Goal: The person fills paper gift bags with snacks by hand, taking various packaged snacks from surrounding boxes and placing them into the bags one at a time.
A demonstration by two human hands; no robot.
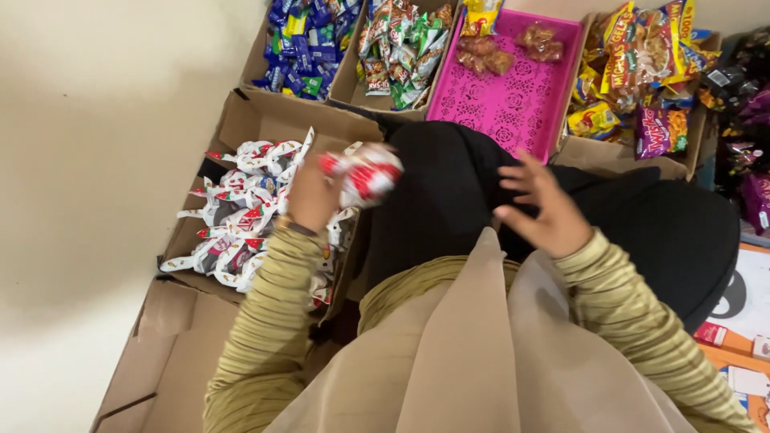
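Observation:
My left hand (311, 192) holds a white and red snack packet (362, 174) up over the edge of a cardboard box (265, 119). That box is filled with several more white and red packets (237, 216). My right hand (544, 204) hovers open with fingers spread above a black cloth (449, 192) on my lap, holding nothing. Both arms wear olive striped sleeves, and a beige cloth hangs down my front.
A pink perforated tray (513, 96) with a few clear snack bags lies ahead. Boxes of blue packets (309, 36), green and red packets (401, 48) and yellow and orange snack bags (642, 72) stand behind. An empty cardboard box (160, 361) sits at lower left beside a pale wall.

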